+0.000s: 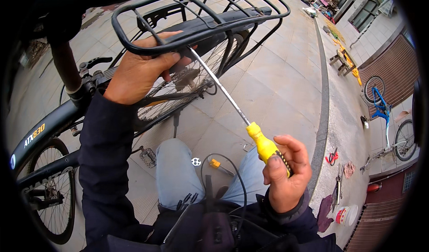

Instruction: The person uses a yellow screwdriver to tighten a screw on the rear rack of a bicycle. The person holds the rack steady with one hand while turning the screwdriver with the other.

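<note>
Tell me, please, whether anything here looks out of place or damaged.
Nothing looks clearly damaged on the black tubular metal rack. On the grey ground at right, though, a red-handled tool and a crumpled pinkish cloth lie loose, which looks untidy.

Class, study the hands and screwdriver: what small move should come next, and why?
Probably check that the screwdriver is seated before turning it: the shaft runs up to the edge of the rack, where the tip's hold is unclear; the left hand is close by, and the right hand holds the handle.
</note>
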A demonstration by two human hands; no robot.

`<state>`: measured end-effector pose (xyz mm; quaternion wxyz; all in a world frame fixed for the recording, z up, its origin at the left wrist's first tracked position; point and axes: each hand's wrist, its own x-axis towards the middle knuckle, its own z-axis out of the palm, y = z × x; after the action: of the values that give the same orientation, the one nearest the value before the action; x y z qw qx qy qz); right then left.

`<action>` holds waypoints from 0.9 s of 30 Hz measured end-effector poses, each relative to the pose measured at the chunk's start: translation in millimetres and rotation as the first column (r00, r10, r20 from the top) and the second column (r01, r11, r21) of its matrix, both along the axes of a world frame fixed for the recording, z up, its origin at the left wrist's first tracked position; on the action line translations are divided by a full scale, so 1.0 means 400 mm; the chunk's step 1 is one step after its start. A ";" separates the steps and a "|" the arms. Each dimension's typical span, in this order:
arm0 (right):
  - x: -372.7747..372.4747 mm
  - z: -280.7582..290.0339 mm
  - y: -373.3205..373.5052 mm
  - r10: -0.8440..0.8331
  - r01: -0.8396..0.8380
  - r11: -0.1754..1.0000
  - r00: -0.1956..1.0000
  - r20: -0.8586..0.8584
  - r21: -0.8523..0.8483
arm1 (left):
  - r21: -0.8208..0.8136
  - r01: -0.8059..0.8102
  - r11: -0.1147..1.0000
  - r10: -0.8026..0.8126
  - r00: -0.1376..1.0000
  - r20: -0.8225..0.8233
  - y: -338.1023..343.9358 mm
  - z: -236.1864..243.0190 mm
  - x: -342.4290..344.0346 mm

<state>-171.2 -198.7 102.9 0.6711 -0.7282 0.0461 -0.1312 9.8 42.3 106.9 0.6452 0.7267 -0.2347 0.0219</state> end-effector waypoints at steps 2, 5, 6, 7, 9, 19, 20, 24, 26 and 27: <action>0.003 -0.013 0.003 0.049 -0.038 0.994 0.993 0.111 -0.101 | -0.016 -0.009 1.000 0.009 1.000 -0.002 -0.002 0.003 -0.003; 0.005 -0.038 0.004 0.092 -0.043 0.975 0.972 0.218 -0.219 | -0.039 -0.024 0.999 0.024 1.000 -0.009 -0.004 0.003 -0.004; 0.006 -0.041 0.003 0.096 -0.041 0.969 0.971 0.219 -0.244 | -0.034 -0.026 0.999 0.026 1.000 -0.005 -0.004 0.004 -0.003; 0.007 -0.046 -0.001 0.099 -0.037 0.962 0.971 0.219 -0.269 | -0.046 -0.017 0.999 0.017 1.000 -0.009 -0.003 0.002 -0.002; 0.007 -0.050 0.001 0.077 -0.010 0.957 0.972 0.222 -0.289 | 0.002 -0.012 1.000 0.012 1.000 0.012 0.003 -0.006 0.002; -0.008 -0.012 0.006 0.030 -0.027 0.999 0.997 -0.078 0.033 | 0.065 -0.005 0.998 0.001 0.998 0.057 0.009 -0.013 0.007; -0.004 -0.007 0.007 0.052 -0.037 0.992 0.991 -0.127 0.117 | 0.073 -0.017 0.997 0.013 0.998 0.054 0.011 -0.013 0.006; 0.001 -0.011 -0.011 0.129 -0.076 0.956 0.976 -0.175 0.283 | 0.069 -0.020 0.997 0.016 0.998 0.053 0.008 -0.013 0.008; 0.006 -0.021 -0.019 0.183 -0.099 0.896 0.970 -0.157 0.433 | 0.069 -0.016 0.997 0.012 0.998 0.056 0.007 -0.012 0.009; 0.009 -0.024 -0.023 0.200 -0.102 0.877 0.966 -0.163 0.469 | 0.073 -0.017 0.997 0.013 0.998 0.057 0.008 -0.012 0.009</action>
<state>-167.7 -208.1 93.2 0.8231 -0.5609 0.0878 0.0126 13.5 45.3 102.0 0.6110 0.7508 -0.2480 0.0385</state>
